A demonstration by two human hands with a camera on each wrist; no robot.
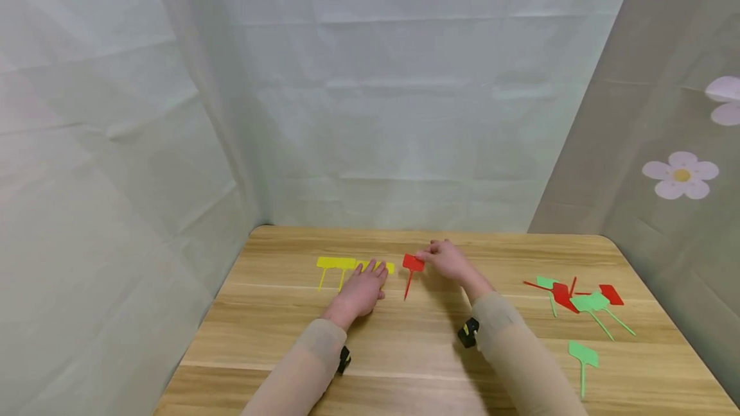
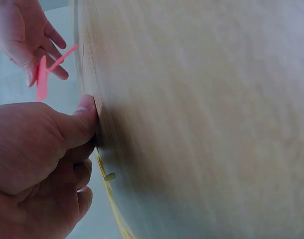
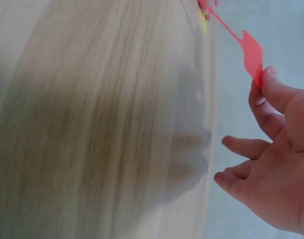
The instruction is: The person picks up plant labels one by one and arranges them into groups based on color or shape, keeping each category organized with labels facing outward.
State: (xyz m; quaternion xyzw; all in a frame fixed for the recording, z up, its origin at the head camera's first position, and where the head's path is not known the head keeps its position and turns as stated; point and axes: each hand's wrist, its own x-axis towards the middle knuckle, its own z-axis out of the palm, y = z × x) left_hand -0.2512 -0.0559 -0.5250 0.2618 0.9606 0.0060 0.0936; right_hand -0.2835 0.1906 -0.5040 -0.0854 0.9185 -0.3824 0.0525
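Observation:
With thumb and forefinger, my right hand [image 1: 452,263] pinches a red plant label [image 1: 412,262] by a corner of its flat head, its thin stem pointing down. In the right wrist view the label [image 3: 252,56] hangs above the wood, the other fingers spread loosely. My left hand [image 1: 363,290] rests with extended fingers on yellow plant labels [image 1: 336,262] lying side by side in a row, covering part of the right-hand ones. In the left wrist view its thumb [image 2: 84,117] touches the tabletop beside a yellow edge.
On the right of the wooden table [image 1: 416,358], red labels [image 1: 611,294] and green labels [image 1: 591,302] overlap in a loose pile. One green label [image 1: 583,354] lies nearer the front. Pale cloth [image 1: 405,114] hangs behind the table and along both sides.

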